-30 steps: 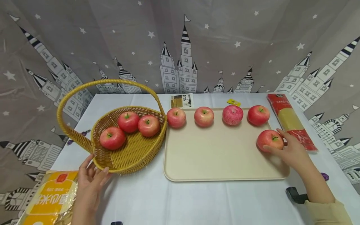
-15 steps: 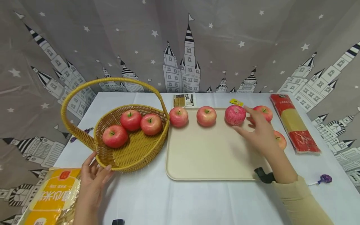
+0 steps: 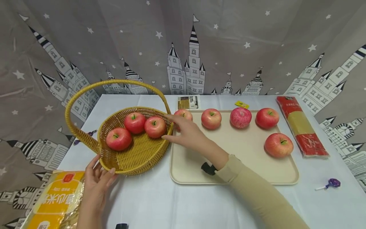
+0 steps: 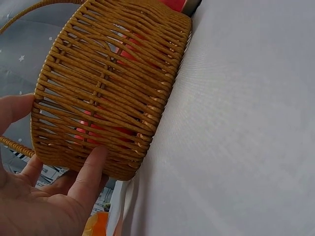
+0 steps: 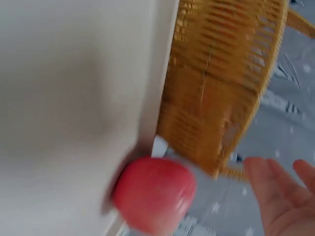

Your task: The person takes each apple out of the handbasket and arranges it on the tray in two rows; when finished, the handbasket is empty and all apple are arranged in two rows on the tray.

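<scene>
My left hand (image 3: 97,186) holds the near left end of a yellow wicker basket (image 3: 148,165), thumb and fingers spread against its woven side (image 4: 108,88). Three red apples lie inside: one at the left (image 3: 118,139), one at the back (image 3: 134,122) and one at the right (image 3: 155,127). My right hand (image 3: 187,132), with nothing in it, hovers at the basket's right rim, its fingertips close to the right-hand apple. Below its wrist is the beige tray (image 3: 228,178). The tray's leftmost apple (image 3: 184,114) is partly hidden behind that hand and also shows in the right wrist view (image 5: 155,194).
Along the tray's back stand further apples (image 3: 211,119), (image 3: 240,117), (image 3: 267,118), with another apple (image 3: 278,145) at its right. A red packet (image 3: 301,125) lies right of the tray, near a purple lollipop (image 3: 334,182). A yellow bag (image 3: 54,200) lies at front left.
My right hand has let go of the apple at the tray's right side and swept left across the tray to the basket. The left hand has stayed on the basket.
</scene>
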The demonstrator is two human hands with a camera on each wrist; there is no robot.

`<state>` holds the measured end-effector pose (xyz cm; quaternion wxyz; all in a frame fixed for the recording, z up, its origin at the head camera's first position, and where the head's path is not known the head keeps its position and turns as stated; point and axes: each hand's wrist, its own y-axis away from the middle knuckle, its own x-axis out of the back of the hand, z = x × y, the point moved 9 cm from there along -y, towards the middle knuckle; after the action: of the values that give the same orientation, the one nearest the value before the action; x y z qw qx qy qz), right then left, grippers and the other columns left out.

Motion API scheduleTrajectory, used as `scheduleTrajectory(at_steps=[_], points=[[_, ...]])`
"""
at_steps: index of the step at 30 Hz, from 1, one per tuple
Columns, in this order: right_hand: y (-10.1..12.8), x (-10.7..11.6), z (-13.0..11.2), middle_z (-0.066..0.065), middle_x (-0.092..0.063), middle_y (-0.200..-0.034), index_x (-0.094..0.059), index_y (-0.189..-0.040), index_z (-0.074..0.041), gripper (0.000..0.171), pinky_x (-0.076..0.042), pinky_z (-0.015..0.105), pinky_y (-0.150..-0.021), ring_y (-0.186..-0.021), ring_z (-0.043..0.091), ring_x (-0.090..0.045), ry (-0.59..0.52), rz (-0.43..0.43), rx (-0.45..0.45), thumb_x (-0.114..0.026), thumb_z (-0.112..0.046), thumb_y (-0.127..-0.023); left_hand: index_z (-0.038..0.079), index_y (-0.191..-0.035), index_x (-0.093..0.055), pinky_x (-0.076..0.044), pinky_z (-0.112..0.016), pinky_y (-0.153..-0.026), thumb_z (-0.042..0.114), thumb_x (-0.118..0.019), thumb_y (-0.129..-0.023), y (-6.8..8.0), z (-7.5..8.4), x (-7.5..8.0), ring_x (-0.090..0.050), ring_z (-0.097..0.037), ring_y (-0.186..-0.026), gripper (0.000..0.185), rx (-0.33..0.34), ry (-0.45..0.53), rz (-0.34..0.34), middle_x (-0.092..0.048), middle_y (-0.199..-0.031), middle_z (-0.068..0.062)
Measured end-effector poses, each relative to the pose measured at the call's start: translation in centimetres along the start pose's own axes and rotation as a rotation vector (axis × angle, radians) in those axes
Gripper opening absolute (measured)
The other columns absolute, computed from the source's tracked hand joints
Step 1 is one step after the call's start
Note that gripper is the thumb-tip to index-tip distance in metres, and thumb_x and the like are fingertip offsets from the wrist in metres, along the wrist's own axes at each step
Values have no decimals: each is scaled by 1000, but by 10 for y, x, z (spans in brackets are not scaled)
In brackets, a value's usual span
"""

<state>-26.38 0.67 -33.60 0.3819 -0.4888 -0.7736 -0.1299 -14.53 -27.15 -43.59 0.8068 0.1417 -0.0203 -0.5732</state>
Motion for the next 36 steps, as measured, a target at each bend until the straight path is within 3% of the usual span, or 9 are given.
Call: scheduleTrajectory(at_steps=[3, 6, 10, 14, 17, 20, 27, 32, 36], points=[[-22, -19, -15, 5, -55, -133, -40, -147, -14, 76, -45, 36, -97, -115, 18, -53, 88, -53, 23, -71, -44, -85, 29, -153, -16, -53, -18, -80, 1, -58, -94, 1, 1, 1, -29, -25, -134, 77, -3, 0, -1, -16, -153, -12], [-41, -34, -18, 8, -51, -137, -39, -147, -11, 78, -44, 36, -99, -120, 20, -51, 210, -93, -16, -68, -49, -86, 29, -153, -16, -53, -19, -80, 1, -58, -94, 1, 2, 0, -28, -24, -135, 78, -1, -3, -3, -14, -155, -12], [-58, -53, -13, 13, -49, -137, -40, -145, -10, 80, -53, 38, -86, -109, 26, -59, 374, -146, -102, -64, -56, -84, 30, -153, -15, -53, -18, -80, 2, -59, -94, 2, 1, 0, -27, -24, -136, 78, 8, -12, -4, -13, -157, -12], [-72, -65, -6, 12, -52, -127, -47, -138, -9, 74, -55, 36, -71, -92, 26, -63, 486, -145, -167, -65, -56, -83, 30, -153, -15, -53, -19, -81, 2, -59, -94, 3, 1, -1, -27, -25, -136, 78, 12, -15, -6, -12, -158, -12], [-78, -68, -2, 11, -52, -118, -53, -129, -10, 67, -53, 34, -65, -85, 23, -62, 523, -125, -188, -67, -55, -82, 29, -153, -16, -52, -20, -82, 3, -59, -94, 2, 2, -3, -27, -26, -136, 77, -6, -12, -19, -12, -157, -13], [-78, -69, -1, 8, -51, -116, -55, -127, -12, 65, -53, 34, -66, -84, 22, -61, 481, -92, -156, -69, -56, -80, 28, -152, -17, -52, -20, -82, 2, -60, -94, 2, 2, -3, -28, -26, -135, 77, -24, -4, -29, -14, -156, -13], [-47, -42, -23, 2, -52, -125, -55, -135, -19, 69, -49, 33, -89, -107, 17, -55, 250, 47, 39, -71, -56, -78, 27, -153, -16, -53, -20, -81, -1, -58, -94, 2, 2, -3, -29, -25, -134, 78, -19, 9, -26, -16, -152, -13], [5, 7, -29, 0, -51, -128, -56, -133, -20, 69, -46, 34, -94, -116, 13, -48, 109, 155, 110, -78, -49, -75, 29, -153, -17, -53, -20, -80, 1, -60, -93, 2, 1, -2, -30, -24, -134, 78, -11, 2, -16, -16, -153, -13], [51, 49, -4, 4, -50, -128, -58, -132, -14, 71, -48, 40, -93, -118, 18, -47, 88, 259, 111, -85, -40, -71, 29, -152, -17, -53, -20, -81, 1, -60, -93, 2, 1, -1, -31, -24, -133, 78, -11, 3, -10, -17, -153, -13]])
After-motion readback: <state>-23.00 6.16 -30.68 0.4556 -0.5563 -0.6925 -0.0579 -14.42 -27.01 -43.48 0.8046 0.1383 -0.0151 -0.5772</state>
